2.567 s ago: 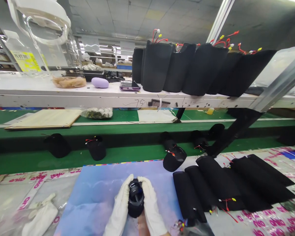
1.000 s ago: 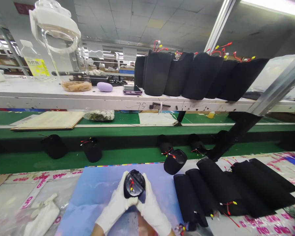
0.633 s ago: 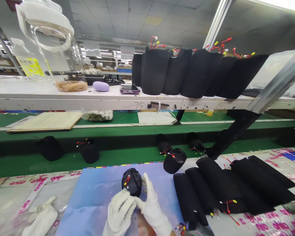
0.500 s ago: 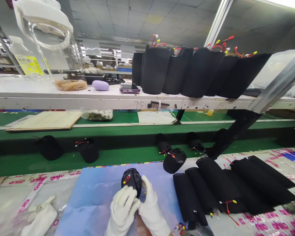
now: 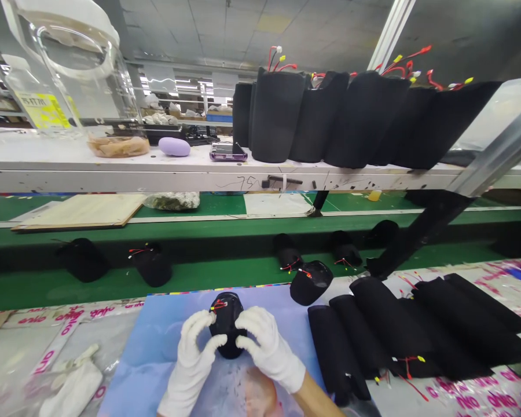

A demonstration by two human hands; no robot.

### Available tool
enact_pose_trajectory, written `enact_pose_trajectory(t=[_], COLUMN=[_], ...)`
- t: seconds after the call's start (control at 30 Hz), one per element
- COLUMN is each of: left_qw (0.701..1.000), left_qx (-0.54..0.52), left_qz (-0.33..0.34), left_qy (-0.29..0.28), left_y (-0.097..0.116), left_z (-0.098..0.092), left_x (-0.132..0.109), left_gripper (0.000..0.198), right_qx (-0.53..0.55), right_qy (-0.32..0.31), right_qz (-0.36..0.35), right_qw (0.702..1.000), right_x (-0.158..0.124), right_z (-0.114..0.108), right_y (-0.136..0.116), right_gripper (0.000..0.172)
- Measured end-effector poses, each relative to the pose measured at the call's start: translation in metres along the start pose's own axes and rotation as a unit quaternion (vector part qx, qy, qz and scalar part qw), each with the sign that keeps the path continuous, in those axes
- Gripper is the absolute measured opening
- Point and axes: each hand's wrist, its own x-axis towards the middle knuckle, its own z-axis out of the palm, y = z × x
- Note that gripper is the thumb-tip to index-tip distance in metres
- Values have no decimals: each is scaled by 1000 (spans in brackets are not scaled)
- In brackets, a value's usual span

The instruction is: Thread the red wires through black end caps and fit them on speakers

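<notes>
A black rounded housing [image 5: 229,318] with a glossy open-looking end and short red and yellow-tipped wires rests on the blue sheet [image 5: 143,341]. My left hand [image 5: 191,347], in a white glove, holds its left side with curved fingers and thumb. From the right, my right hand [image 5: 267,343], also white-gloved, pinches the opposite side. Just beyond my right hand lies a similar black housing [image 5: 306,289] with a shiny end. Several long black fabric-like sleeves [image 5: 338,353] with wire ends lie side by side to the right.
Behind the sheet runs a green conveyor belt [image 5: 217,269] carrying more black housings [image 5: 150,266]. A raised white shelf [image 5: 178,180] bears several upright black sleeves [image 5: 278,116], a phone [image 5: 228,152] and a clear jug [image 5: 99,87]. A slanted metal post [image 5: 499,145] stands right. A white glove [image 5: 73,388] lies left.
The housing has turned and tipped so more of its black face shows. My hands have moved apart to its two sides, the left hand shifting leftward.
</notes>
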Motion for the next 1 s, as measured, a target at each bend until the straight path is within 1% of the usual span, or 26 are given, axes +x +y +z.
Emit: enact_pose_trajectory(t=[0.03,0.1,0.2,0.3,0.37,0.5,0.6,0.67,0.73,0.8,0.83,0.93,1.0], left_qw=[1000,1000,998,989,983,974,960,947,938,937,940,956,971], left_qx=[-3,-3,16,20,15,0,-19,-36,-49,-55,-55,-52,-47], left_qz=[-2,10,63,132,152,147,132,119,104,86,76,48,25], left_qy=[1,-1,-21,-70,-102,-174,-245,-295,-328,-334,-328,-284,-233], left_y=[-2,-6,-9,-8,-6,1,9,14,18,18,18,17,17], left_z=[-5,-13,-20,-20,-20,-22,-27,-30,-32,-35,-36,-39,-43], left_x=[0,-3,-9,-10,-6,16,41,56,67,71,70,60,46], left_gripper=[32,28,26,36,41,41,36,30,29,33,36,49,52], right_qx=[-7,-18,-26,-32,-37,-48,-48,-40,-26,-7,4,30,31], right_qy=[-11,-29,-46,-55,-59,-69,-67,-55,-37,-17,-7,51,103], right_qz=[-9,-25,-42,-48,-49,-43,-15,12,38,54,58,84,103], right_qw=[1000,999,998,997,996,996,997,998,998,998,998,995,989], right_x=[4,8,9,9,9,9,6,5,4,3,3,1,-2], right_z=[1,4,7,7,5,3,4,5,5,2,0,-11,-20], right_y=[-4,-12,-18,-19,-18,-20,-23,-25,-28,-31,-32,-32,-27], right_gripper=[21,25,32,27,20,10,8,18,38,54,56,46,36])
